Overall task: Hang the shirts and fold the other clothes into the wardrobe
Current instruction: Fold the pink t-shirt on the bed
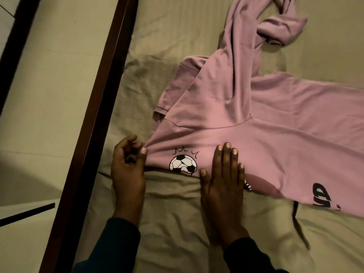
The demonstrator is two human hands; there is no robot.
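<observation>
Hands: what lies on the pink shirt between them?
Head view: the football print lies between the left hand and right hand on the pink shirt.

Only readable bit is some big black letters on the pink top (275, 125), cut off at the edge, looks like "ND" upside down (321, 194). Rest's just a football print (183, 163).

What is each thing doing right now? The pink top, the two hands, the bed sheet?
pink top: spread on the bed, partly folded over, far sleeve crumpled.
left hand: pinching the top's corner, fabric pulled taut.
right hand: flat, fingers straight, pressing the top down.
football print: showing, facing up.
bed sheet: wrinkled.
</observation>
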